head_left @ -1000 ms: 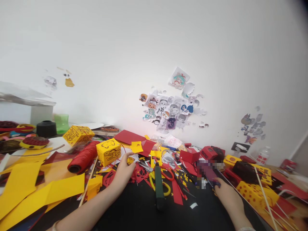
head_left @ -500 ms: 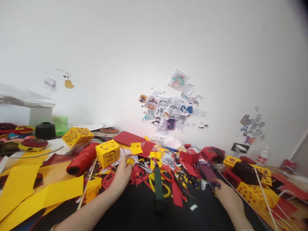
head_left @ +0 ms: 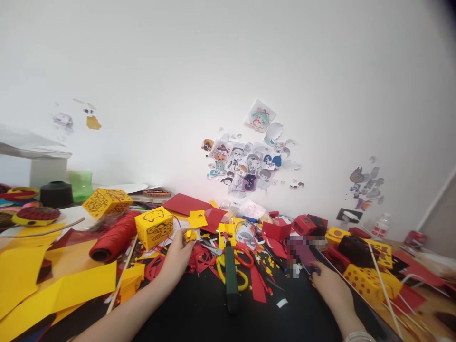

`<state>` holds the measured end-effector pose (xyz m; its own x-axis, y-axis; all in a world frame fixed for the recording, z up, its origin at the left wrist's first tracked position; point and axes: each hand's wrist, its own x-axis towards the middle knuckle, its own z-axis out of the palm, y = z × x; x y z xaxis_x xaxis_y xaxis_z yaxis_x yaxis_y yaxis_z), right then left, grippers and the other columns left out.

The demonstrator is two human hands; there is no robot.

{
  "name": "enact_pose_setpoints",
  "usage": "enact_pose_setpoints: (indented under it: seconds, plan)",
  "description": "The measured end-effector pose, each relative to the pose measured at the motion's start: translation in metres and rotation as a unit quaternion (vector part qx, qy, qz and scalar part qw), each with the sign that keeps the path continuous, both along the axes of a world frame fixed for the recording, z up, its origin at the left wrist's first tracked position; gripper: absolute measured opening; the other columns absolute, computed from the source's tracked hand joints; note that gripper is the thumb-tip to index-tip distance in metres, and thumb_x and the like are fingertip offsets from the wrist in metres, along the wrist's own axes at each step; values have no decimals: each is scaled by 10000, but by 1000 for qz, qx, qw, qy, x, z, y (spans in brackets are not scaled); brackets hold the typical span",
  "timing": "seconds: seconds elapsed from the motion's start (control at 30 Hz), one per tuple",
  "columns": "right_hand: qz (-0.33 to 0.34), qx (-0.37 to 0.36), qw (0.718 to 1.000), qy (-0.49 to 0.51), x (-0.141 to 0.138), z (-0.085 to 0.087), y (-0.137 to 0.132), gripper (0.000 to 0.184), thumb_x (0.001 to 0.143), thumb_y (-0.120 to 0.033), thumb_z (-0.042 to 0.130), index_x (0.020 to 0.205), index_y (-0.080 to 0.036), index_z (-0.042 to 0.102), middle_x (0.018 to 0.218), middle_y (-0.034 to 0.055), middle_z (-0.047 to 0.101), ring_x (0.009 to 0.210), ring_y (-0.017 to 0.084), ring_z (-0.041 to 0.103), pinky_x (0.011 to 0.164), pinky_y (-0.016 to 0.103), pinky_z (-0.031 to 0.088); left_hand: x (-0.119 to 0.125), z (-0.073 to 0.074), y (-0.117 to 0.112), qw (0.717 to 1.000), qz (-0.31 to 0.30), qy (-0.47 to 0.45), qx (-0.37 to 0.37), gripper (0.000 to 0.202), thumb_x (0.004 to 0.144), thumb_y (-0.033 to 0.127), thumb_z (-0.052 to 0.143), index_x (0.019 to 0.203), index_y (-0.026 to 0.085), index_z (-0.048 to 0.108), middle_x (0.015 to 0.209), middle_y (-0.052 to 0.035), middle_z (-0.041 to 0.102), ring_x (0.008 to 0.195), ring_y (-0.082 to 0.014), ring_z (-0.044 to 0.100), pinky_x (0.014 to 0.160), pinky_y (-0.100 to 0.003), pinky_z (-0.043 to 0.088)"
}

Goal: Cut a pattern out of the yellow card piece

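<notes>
My left hand (head_left: 178,256) reaches over the littered black table and pinches a small yellow paper piece (head_left: 191,235) between thumb and fingers. A yellow paper box with black drawings (head_left: 154,227) stands just left of it, and red paper cut-outs (head_left: 201,259) lie under the hand. My right hand (head_left: 327,285) rests at the right, its fingers closed on a dark flat object (head_left: 306,254) that is blurred out. A green-handled tool (head_left: 230,275) and yellow and red scissors (head_left: 239,266) lie between the hands.
A red thread spool (head_left: 114,237) and a second yellow box (head_left: 107,202) sit at the left, with yellow paper sheets (head_left: 60,289) in front. Red and yellow paper boxes (head_left: 370,280) and wooden sticks (head_left: 384,285) crowd the right. Stickers (head_left: 245,164) cover the white wall.
The view has shifted slightly to the right, so everything sits a little further left. Both hands keep their hold and hardly move.
</notes>
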<state>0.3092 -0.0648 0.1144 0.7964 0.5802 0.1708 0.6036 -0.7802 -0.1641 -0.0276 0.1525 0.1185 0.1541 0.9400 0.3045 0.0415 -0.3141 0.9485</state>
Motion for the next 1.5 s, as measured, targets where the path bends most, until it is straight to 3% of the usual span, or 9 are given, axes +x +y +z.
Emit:
enact_pose_setpoints:
  seconds: [0.83,1.03,1.3,1.5]
  plan:
    - [-7,-5,1000,-1,-9,4,0,446,772,-214,364,1184,-183,532,972,124,674,920,256,625,739,322,455,0,0,1,1000,-4,8,6,370,580,405,503,878,187,484,564,68,470,566,-188,511,574,-318,394]
    - [-3,-2,1000,-4,-9,4,1,446,777,-212,373,1193,-164,526,1014,129,662,946,258,613,764,327,448,1,-2,3,1000,0,1,14,396,570,410,499,895,187,470,694,13,554,706,-224,561,663,-349,425]
    - [-4,-4,1000,-18,-13,4,4,432,772,-191,381,1170,-158,545,1007,141,661,920,265,624,744,333,451,-1,4,-4,999,9,52,11,359,582,358,484,899,189,481,570,61,482,594,-201,528,613,-328,417]
    - [-9,18,999,-43,-37,19,13,443,780,-169,370,1196,-99,504,909,175,672,838,291,633,677,349,441,-1,2,-3,997,-11,64,33,341,626,336,457,923,175,503,621,37,523,636,-206,545,627,-326,437]
